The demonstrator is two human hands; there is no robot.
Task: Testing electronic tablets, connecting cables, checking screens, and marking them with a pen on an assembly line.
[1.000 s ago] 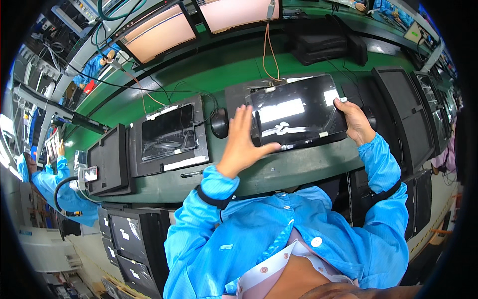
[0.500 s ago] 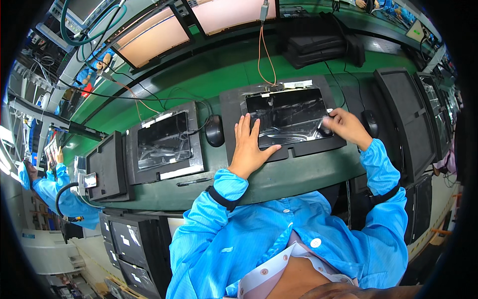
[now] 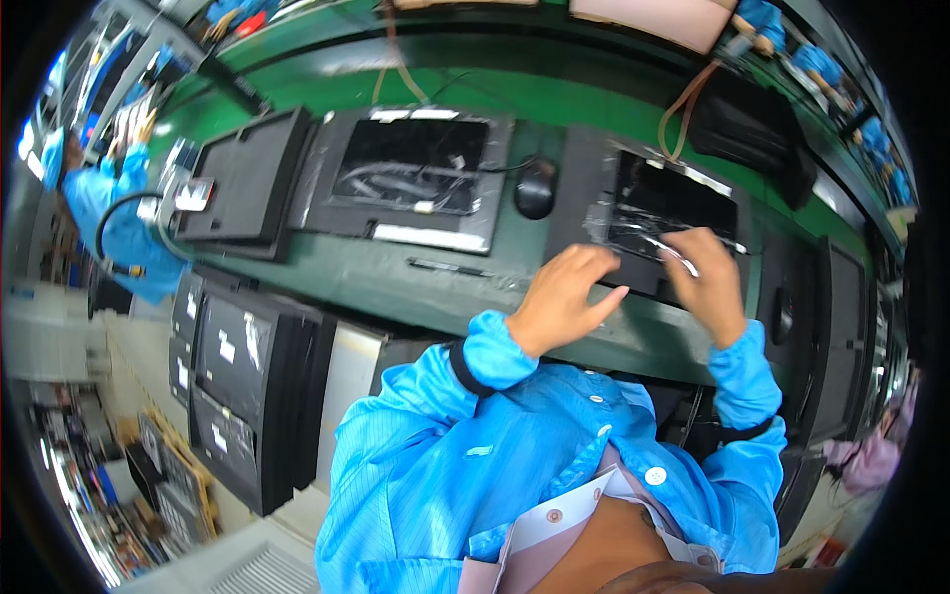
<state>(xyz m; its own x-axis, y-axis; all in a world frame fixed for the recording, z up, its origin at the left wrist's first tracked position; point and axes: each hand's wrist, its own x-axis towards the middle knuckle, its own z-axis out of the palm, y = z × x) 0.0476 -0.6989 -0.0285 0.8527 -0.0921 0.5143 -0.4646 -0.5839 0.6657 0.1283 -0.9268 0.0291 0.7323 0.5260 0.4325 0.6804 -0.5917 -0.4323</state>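
Note:
A dark screen panel (image 3: 683,203) with clear film over it lies in a black foam tray (image 3: 576,183) on the green bench. My left hand (image 3: 566,300) hovers at the tray's lower left corner, holding nothing, its thumb apart from the bent fingers. Over the panel's lower edge, my right hand (image 3: 711,285) has curled fingers with the thumb drawn toward them. A thin pale gleam shows at its fingertips; whether it is film or something else is unclear. Left of this tray sits a black mouse (image 3: 535,188).
A second filmed panel (image 3: 416,158) rests in another foam tray further left, with a pen (image 3: 450,267) below it. An upright-edged black tray (image 3: 242,178) stands beyond. Another mouse (image 3: 784,315) is at right. Stacked black trays (image 3: 233,366) fill the lower left; a co-worker (image 3: 114,213) is at far left.
My view has swung, so the bench appears shifted and turned. My left hand has come off the panel's left edge; my right hand has moved from the right corner to the lower edge.

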